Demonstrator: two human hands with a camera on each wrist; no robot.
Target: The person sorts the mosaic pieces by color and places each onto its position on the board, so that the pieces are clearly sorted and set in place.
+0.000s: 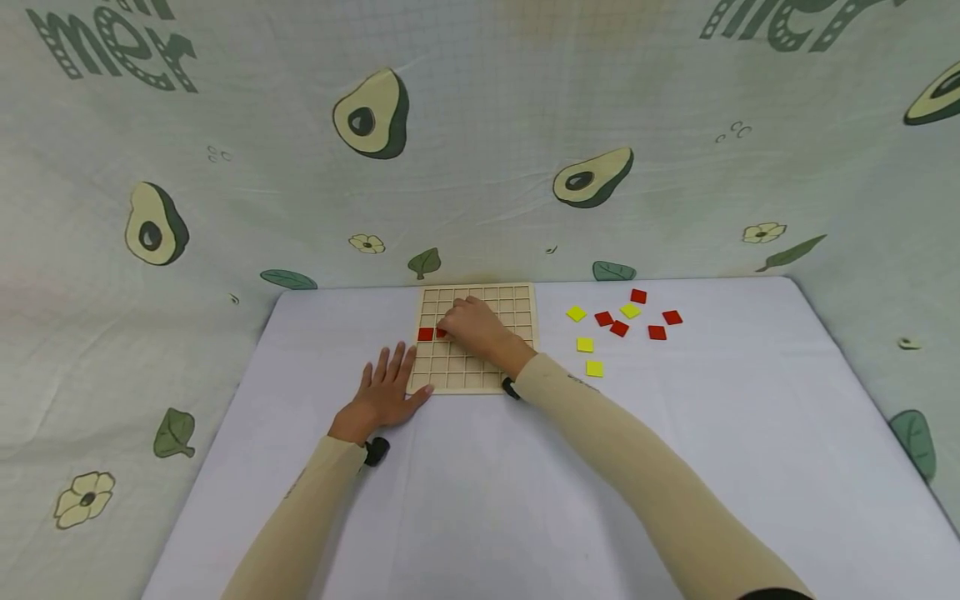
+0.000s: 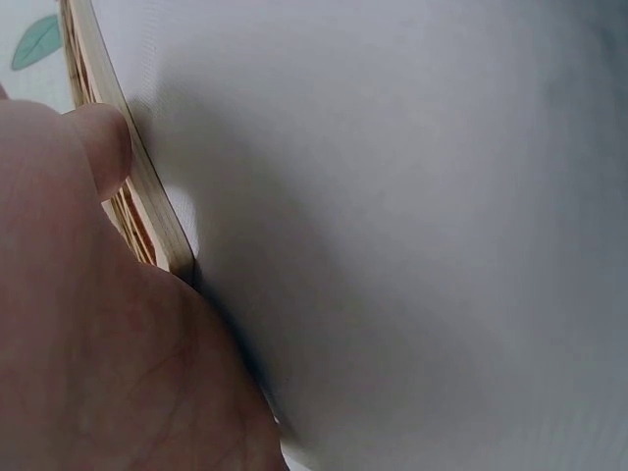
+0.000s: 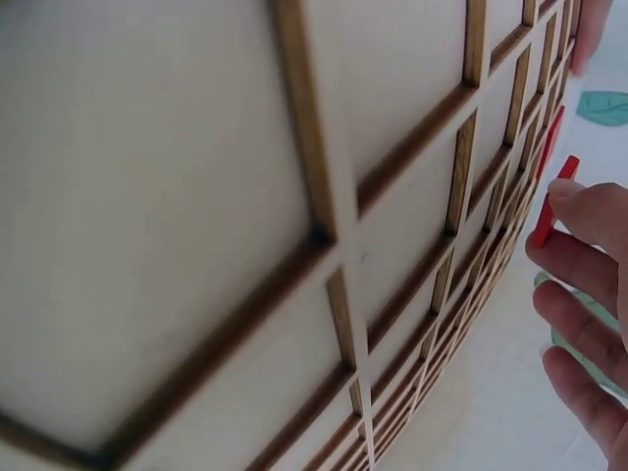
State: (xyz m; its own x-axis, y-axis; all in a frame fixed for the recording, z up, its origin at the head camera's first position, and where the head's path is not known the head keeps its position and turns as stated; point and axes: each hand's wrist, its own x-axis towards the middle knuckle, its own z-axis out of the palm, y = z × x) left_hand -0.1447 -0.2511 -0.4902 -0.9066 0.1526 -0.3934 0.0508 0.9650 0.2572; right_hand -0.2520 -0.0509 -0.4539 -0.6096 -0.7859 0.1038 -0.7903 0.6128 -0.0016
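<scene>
A wooden grid board [image 1: 465, 380] lies on the white cloth, its surface split into square cells by raised strips. One red square tile [image 1: 425, 334] sits in a cell at the board's left edge. My right hand [image 1: 474, 325] is over the board, pinching another red tile [image 3: 554, 201] between thumb and finger. In the right wrist view that tile is tilted, close over the cells beside the placed one. My left hand [image 1: 385, 398] rests with fingers spread along the board's left side, thumb [image 2: 106, 147] on its near left corner.
Right of the board lie loose yellow tiles [image 1: 585, 344] and several red tiles [image 1: 657, 332], scattered flat on the white tablecloth [image 1: 750, 433]. Behind the table hangs a curtain [image 1: 480, 208] printed with avocados and leaves. A black camera [image 1: 377, 452] is strapped at the left wrist.
</scene>
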